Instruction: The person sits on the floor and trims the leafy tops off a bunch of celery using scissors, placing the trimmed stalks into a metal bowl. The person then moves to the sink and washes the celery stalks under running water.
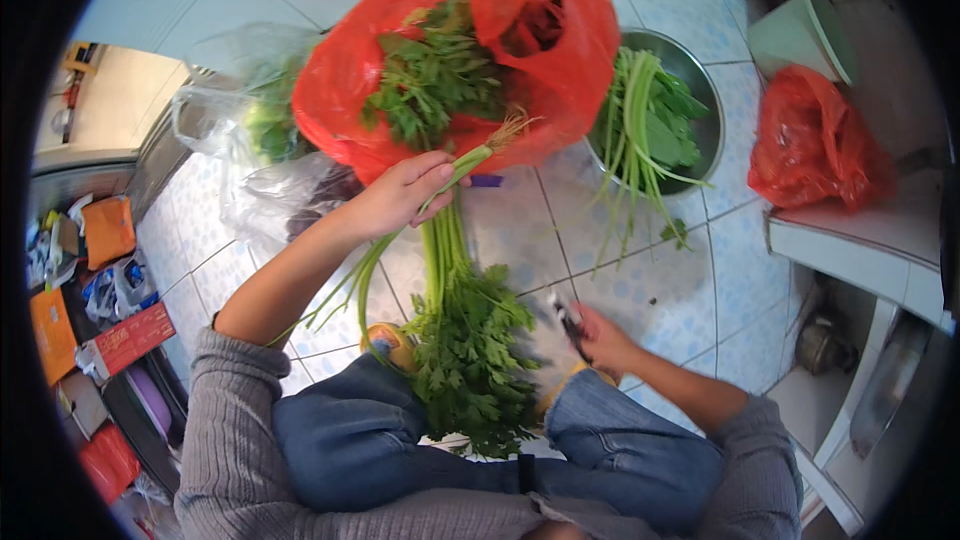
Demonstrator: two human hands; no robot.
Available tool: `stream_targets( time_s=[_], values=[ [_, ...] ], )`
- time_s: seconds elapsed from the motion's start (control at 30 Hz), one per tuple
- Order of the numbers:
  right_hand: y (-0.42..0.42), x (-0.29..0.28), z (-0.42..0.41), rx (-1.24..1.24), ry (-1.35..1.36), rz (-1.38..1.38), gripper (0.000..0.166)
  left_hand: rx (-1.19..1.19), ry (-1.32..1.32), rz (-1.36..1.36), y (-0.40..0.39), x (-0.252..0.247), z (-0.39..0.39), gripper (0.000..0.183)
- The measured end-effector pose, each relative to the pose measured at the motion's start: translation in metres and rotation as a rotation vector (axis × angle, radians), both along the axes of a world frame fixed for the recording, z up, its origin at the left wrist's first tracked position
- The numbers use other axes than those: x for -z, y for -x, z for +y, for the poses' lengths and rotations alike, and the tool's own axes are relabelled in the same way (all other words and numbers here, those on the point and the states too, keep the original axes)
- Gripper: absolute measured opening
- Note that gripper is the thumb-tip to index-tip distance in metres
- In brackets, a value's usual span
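My left hand (pixel 424 191) grips a few thin green stalks with stringy roots (pixel 510 131) pointing up to the right. Below it, a bunch of leafy celery (pixel 472 352) hangs or lies between my knees, its stalks running up behind my left hand; what holds it cannot be told. My right hand (pixel 600 337), near my right knee, holds a small dark-handled tool (pixel 566 319) with a blurred metal end. More leafy greens (pixel 442 67) sit in an open red plastic bag (pixel 341 97) on the tiled floor. Right of it, a steel bowl (pixel 716 112) holds stalks and broad leaves (pixel 664 120).
Clear plastic bags (pixel 240 165) with greens lie at left. A pale green bucket (pixel 795 37) and another red bag (pixel 817 142) stand at upper right, above a white-edged shelf (pixel 847 244). Boxes and packets (pixel 135 337) crowd the left side. A leaf scrap (pixel 675 231) lies on the floor.
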State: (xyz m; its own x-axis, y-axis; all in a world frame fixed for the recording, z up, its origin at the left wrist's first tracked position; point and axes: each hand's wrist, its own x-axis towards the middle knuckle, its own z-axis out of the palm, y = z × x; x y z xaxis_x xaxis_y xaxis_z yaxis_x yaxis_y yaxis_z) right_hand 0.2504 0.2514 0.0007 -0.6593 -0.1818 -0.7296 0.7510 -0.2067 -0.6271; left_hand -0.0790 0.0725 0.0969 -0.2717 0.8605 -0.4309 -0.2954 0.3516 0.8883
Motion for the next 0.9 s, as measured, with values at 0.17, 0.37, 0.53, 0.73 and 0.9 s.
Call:
stream_targets(
  time_s=[0.17,0.37,0.53,0.73,0.9],
  values=[
    [0.068,-0.102,-0.018,0.107,0.422,0.079,0.056,-0.208,-0.001,-0.051,0.012,-0.006,-0.016,0.029],
    [0.172,-0.131,0.002,-0.027,-0.291,0.487,0.056,-0.349,-0.075,-0.061,0.017,-0.019,-0.017,0.029],
    [0.212,-0.135,-0.002,-0.188,-0.397,0.439,0.061,-0.298,-0.068,-0.043,0.015,-0.020,-0.023,0.029],
    [0.223,-0.135,-0.011,-0.183,-0.431,0.425,0.058,-0.301,-0.042,-0.099,0.012,-0.021,-0.023,0.028],
    [0.213,-0.112,-0.009,-0.060,-0.363,0.453,0.054,-0.330,0.075,-0.243,0.014,-0.012,-0.016,0.027]
  ],
)
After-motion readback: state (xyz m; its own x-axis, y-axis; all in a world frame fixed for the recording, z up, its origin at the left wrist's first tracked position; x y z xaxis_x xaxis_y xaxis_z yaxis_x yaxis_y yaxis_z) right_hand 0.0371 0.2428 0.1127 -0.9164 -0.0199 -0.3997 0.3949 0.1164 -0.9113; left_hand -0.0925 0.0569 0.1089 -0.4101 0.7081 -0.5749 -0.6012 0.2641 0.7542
